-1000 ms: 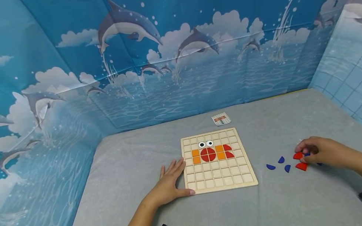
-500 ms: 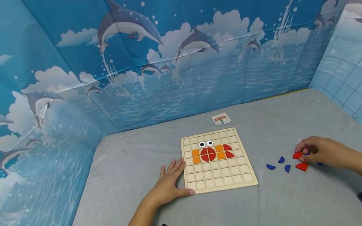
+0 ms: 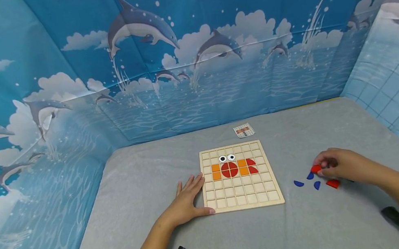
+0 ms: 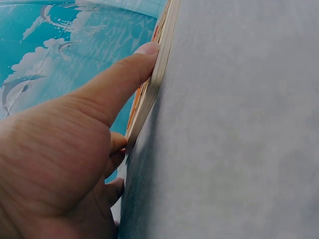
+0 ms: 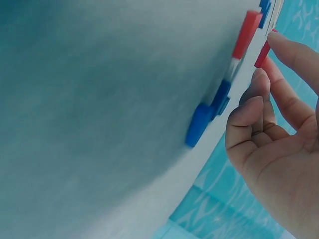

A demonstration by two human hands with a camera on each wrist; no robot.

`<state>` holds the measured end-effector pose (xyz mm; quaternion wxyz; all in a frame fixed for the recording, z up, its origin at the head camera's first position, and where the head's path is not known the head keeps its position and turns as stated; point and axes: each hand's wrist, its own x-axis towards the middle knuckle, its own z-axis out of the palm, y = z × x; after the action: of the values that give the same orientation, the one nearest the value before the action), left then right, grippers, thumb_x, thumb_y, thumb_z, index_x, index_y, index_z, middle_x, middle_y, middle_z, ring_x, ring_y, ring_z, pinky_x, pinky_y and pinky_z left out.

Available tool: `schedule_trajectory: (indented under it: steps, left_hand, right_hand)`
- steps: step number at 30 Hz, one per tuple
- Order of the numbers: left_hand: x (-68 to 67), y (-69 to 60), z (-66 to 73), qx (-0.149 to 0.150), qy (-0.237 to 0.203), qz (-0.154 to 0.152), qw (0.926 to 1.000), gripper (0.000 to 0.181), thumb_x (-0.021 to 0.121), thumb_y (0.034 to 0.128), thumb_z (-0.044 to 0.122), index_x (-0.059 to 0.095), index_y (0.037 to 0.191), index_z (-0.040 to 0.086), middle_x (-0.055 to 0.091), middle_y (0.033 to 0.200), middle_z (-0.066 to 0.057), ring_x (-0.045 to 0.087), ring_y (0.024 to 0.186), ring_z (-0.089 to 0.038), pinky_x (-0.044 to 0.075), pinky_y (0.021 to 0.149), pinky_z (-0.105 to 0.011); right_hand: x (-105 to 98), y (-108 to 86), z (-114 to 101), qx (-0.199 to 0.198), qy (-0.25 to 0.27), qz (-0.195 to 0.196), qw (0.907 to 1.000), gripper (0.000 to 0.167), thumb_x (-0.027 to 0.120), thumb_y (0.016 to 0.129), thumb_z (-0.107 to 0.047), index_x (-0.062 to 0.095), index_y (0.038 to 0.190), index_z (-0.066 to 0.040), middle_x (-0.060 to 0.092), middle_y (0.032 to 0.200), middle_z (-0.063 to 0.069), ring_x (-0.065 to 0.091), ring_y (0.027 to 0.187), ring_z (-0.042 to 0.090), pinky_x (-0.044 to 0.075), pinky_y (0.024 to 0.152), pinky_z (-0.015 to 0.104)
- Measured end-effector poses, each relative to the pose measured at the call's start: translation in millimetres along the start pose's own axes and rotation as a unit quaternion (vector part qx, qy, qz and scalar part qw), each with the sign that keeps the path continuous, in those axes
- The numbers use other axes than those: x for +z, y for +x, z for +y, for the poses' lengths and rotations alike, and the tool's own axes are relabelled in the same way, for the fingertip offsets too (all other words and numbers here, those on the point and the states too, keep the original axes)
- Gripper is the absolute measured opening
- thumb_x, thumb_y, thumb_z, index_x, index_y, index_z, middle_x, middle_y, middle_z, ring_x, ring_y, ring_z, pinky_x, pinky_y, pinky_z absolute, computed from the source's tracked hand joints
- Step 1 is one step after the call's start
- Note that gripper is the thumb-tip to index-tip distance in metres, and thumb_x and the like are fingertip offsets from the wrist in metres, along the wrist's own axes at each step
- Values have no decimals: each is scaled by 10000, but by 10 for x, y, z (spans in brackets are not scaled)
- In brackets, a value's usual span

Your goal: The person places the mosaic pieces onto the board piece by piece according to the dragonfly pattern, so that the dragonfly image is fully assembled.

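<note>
Head cam: red pc (image 3: 316, 168) = small flat slab, solid bright red, approx. quarter-disc, partly hidden by fingers; R wrist view shows it near edge-on, thin w/ straight sides. Loc: R of board, off the grid, next to blue half-disc (image 3: 310, 175); can't tell if they touch. R hand (image 3: 340, 164) pinches it btwn thumb & index, other fingers curled in. L hand (image 3: 184, 204) spread, thumb on board's near L corner, fingertips at its L edge. Wooden board (image 3: 245, 204) = square grid tray w/ raised rim, lying flat. Cells filled: orange squares (image 3: 216, 172) stacked on L, red circle (image 3: 229, 170) from four quarters, orange column (image 3: 243, 167), then two red quarters (image 3: 252, 170) at R; eye discs (image 3: 226, 158), white w/ black pupils, one row above. Red pc's long axis runs approx. L-R in head view, end twd board; exact curve dir. unclear. Also on grey cloth (image 3: 145, 167): 2nd red pc (image 3: 333, 183) nearer the person, plus blue half-discs (image 3: 298, 183) & (image 3: 317, 185); another dark pc mostly hidden by R hand. Pattern card (image 3: 243, 130) sits just beyond board's far edge, print too small to read.
</note>
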<state>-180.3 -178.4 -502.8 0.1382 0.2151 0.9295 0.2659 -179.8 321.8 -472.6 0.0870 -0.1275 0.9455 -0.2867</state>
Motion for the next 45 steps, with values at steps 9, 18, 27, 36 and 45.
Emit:
schedule_trajectory:
  steps: [9, 18, 27, 36, 45]
  left_hand:
    - [0, -3, 4, 48, 39, -1, 10000, 1079, 803, 780, 594, 263, 1621, 188, 180, 1705, 60, 60, 1604, -245, -58, 1252, -616]
    - [0, 1, -2, 42, 35, -2, 10000, 1082, 803, 778, 597, 259, 1621, 194, 176, 1705, 67, 57, 1604, -245, -55, 1250, -622]
    - [12, 7, -11, 61, -2, 18, 10000, 1084, 809, 772, 598, 265, 1620, 197, 182, 1704, 67, 57, 1604, -244, -63, 1249, -621]
    - [14, 5, -9, 42, 6, 28, 10000, 1090, 807, 768, 607, 268, 1620, 192, 185, 1703, 70, 58, 1604, -242, -62, 1249, -623]
    - [6, 0, -25, 78, -9, 37, 10000, 1088, 803, 774, 605, 264, 1620, 185, 175, 1705, 67, 54, 1604, -246, -66, 1249, -621]
  right_hand:
    - [98, 149, -229, -201, 22, -20, 9998, 241, 788, 851, -190, 717, 1065, -105, 598, 932, -23, 495, 799, 64, 467, 653, 202]
    - [180, 319, -501, -574, 101, -106, 9982, 203, 789, 858, -196, 715, 1039, -137, 594, 920, -30, 494, 771, 51, 467, 640, 215]
    - [298, 523, -772, -603, 228, -256, 9976, 199, 794, 865, -188, 721, 1049, -167, 624, 977, -16, 524, 797, 123, 478, 652, 227]
    - [438, 764, -1026, -1050, 235, -316, 9937, 212, 784, 880, -175, 712, 1075, -139, 630, 1015, 17, 524, 811, 118, 480, 677, 234]
    - [584, 1052, -1343, -1163, 218, -443, 9920, 215, 775, 895, -192, 702, 1094, -160, 655, 972, -9, 524, 768, 127, 470, 664, 257]
